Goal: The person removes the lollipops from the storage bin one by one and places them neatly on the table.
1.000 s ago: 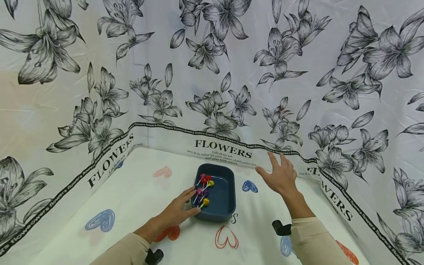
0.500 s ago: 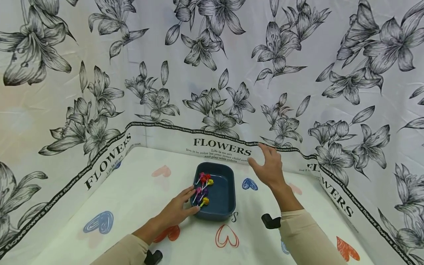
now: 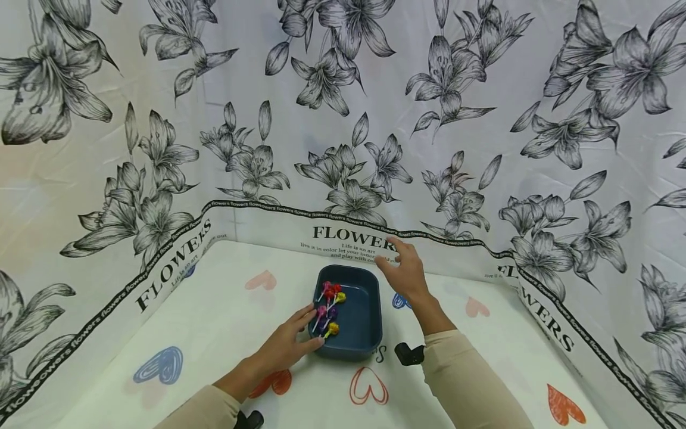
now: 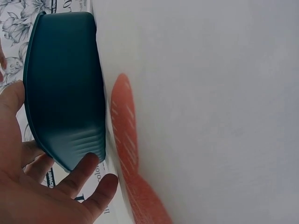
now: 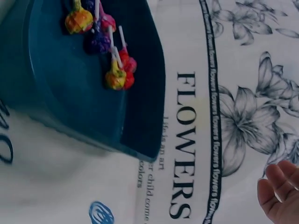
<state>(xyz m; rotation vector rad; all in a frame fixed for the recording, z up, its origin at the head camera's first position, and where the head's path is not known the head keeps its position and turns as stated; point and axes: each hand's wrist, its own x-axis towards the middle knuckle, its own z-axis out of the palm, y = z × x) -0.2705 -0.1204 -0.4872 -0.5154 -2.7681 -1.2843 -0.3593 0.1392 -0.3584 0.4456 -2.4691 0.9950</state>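
A dark blue-green rectangular tub [image 3: 359, 319] stands on the white cloth. Along its left side lie several lollipops [image 3: 332, 328] in yellow, red, pink and purple wrappers with white sticks. My left hand [image 3: 281, 345] rests at the tub's left side, its fingers spread along the rim and outer wall. In the left wrist view the thumb and fingers of that hand [image 4: 37, 196] frame the tub's wall [image 4: 65, 79]. Holding nothing, my right hand [image 3: 405, 275] hovers beyond the tub's right back corner with fingers apart. Its fingertips [image 5: 275, 182] show at the right wrist view's edge.
The tablecloth [image 3: 203, 333] carries printed hearts, such as a blue heart [image 3: 159, 365] on the left and a red heart [image 3: 565, 405] on the right. A flower-printed curtain [image 3: 343, 119] encloses the back and sides. Dark camera mounts [image 3: 409, 354] sit at both wrists.
My right hand has moved left through the air, from right of the tub toward its right back corner. My left hand, the tub and the lollipops have stayed in place.
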